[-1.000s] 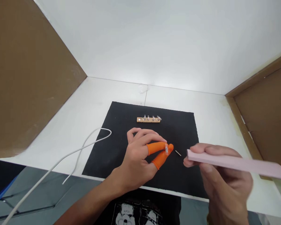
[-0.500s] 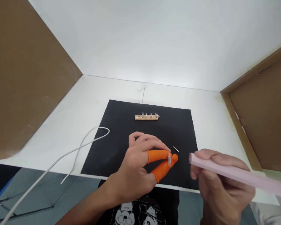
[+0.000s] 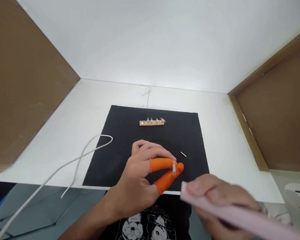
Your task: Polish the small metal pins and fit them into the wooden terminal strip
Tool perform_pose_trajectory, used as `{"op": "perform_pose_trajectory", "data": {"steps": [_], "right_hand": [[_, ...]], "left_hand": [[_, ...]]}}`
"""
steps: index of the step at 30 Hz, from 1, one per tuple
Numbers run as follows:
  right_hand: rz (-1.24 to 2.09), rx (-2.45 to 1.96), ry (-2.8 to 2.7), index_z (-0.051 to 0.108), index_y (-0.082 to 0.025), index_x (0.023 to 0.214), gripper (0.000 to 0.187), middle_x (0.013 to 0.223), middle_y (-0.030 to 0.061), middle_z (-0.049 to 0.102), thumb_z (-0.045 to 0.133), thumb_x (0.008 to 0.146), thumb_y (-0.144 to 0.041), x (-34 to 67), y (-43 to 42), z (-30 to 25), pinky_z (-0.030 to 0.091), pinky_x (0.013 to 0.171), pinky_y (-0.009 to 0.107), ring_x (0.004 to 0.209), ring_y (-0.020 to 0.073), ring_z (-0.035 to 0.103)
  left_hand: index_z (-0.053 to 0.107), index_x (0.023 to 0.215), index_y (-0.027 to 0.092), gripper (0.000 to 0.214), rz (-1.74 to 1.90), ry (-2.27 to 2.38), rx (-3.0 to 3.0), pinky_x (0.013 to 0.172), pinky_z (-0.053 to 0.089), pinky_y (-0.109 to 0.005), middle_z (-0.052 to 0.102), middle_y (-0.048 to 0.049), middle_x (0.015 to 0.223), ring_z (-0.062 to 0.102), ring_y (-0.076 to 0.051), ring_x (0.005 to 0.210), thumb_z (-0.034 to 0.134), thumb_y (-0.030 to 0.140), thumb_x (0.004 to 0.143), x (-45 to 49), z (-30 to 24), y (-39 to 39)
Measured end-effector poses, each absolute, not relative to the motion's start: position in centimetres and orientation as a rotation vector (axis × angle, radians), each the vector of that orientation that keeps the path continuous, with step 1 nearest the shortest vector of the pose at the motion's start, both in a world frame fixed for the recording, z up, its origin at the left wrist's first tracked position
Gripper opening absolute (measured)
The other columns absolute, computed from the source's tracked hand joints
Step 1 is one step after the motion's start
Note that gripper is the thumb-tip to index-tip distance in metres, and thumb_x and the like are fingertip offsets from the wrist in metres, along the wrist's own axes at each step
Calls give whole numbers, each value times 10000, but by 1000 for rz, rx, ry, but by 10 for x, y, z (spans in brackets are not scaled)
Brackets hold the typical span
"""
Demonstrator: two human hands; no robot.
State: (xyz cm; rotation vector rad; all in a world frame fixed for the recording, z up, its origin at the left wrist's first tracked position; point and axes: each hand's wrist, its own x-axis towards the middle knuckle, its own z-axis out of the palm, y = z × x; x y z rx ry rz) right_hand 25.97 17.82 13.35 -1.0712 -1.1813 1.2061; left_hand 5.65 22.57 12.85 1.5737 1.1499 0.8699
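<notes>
My left hand (image 3: 143,176) wears orange finger cots (image 3: 162,163) on its thumb and index finger. Pinched between those two fingertips is a small clear tube (image 3: 174,168) with a shiny metallic piece inside. My right hand (image 3: 222,203), partly blurred, grips a long pale pink bar (image 3: 230,211). The bar's blunt end points toward the left hand and appears apart from the tube. A thin metal pin (image 3: 183,154) lies on the black mat (image 3: 125,133) beyond the left fingertips. Farther back is a small wooden strip (image 3: 152,123) holding several clear tubes.
The mat lies on a white table (image 3: 215,126) with a white wall behind. Brown panels (image 3: 27,90) stand at both sides. A white cable (image 3: 65,165) loops over the mat's left edge. A small clear plastic piece (image 3: 144,90) lies near the wall.
My right hand has brought the pink bar left and lower, nearer to the left hand. The left hand keeps its pinch on the tube. The whole view has shifted slightly.
</notes>
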Motion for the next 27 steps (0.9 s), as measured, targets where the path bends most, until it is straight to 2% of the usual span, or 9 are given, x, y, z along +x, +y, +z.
{"op": "perform_pose_trajectory", "data": {"steps": [3,8,12,13,15,17,20,24,27], "right_hand": [[1231,-985,-1290,748,-241,1289,495,1079,29,867,760,865,15,266,177,135,732,730,261,837,189,844],[1105,-1194,-1036,756,-270,1200,442,1129,-5,858,805,865,14,266,177,125,714,843,219,1025,161,835],[1127,-1042,-1079,764,-266,1189,209,869,5,848,760,1000,-176,239,176,133,671,533,234,663,184,811],[1111,-1036,-1135,761,-268,1220,209,871,11,853,746,1020,-209,236,176,135,666,508,256,614,190,796],[1146,-1051,-1198,800,-256,1153,158,890,7,860,790,999,-223,241,179,135,688,557,261,662,194,814],[1160,-1102,-1154,814,-279,1156,238,1029,-16,871,849,946,-175,258,182,130,706,635,236,760,168,831],[1181,-1162,-1052,808,-299,1180,339,1238,-14,843,866,907,-106,281,186,119,645,522,195,687,105,773],[1239,-1038,-1205,806,-274,1171,310,1101,-13,865,884,903,-140,271,193,124,625,476,195,656,118,785],[1142,-965,-1360,806,-217,1104,124,959,3,870,831,985,-242,260,198,134,671,571,218,599,139,788]], "left_hand": [[773,973,214,141,875,1138,1568,978,431,-422,844,25,1014,761,-165,930,835,87,966,58,128,226],[780,973,209,130,846,1140,1567,997,428,-417,843,20,1024,766,-168,940,831,89,967,58,130,225],[776,976,211,127,864,1142,1578,985,435,-422,847,18,1015,768,-170,929,834,99,970,57,128,226],[774,980,211,127,869,1144,1577,982,436,-423,849,17,1017,768,-171,930,838,101,970,57,127,226],[776,979,210,133,865,1148,1569,982,436,-422,847,18,1018,767,-167,932,841,95,965,57,127,226],[781,975,208,142,849,1145,1562,984,433,-418,842,22,1024,764,-161,937,839,79,959,57,127,225],[777,976,201,141,837,1141,1551,995,427,-417,837,21,1034,762,-158,951,837,75,958,56,127,224],[781,982,204,139,854,1139,1552,986,428,-419,839,19,1028,764,-163,950,836,79,960,56,126,225],[782,979,205,130,862,1153,1545,987,428,-423,842,17,1019,767,-164,936,848,94,960,57,125,226]]}}
